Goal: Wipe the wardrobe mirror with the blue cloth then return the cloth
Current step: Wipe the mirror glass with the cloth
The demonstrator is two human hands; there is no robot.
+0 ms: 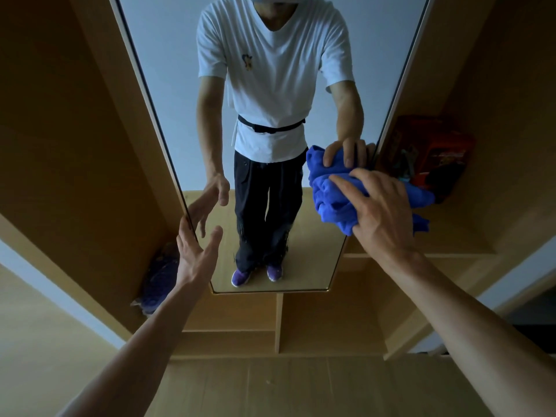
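The tall wardrobe mirror fills the middle of the head view and reflects a person in a white shirt and dark trousers. My right hand presses a crumpled blue cloth against the mirror's lower right edge. Part of the cloth hangs past the mirror frame to the right. My left hand is open with fingers spread, its fingertips at the mirror's lower left edge.
Wooden wardrobe panels flank the mirror. A red box stands on the right shelf just behind the cloth. A purple bag-like item lies in the lower left compartment. Wooden shelves and dividers sit below the mirror.
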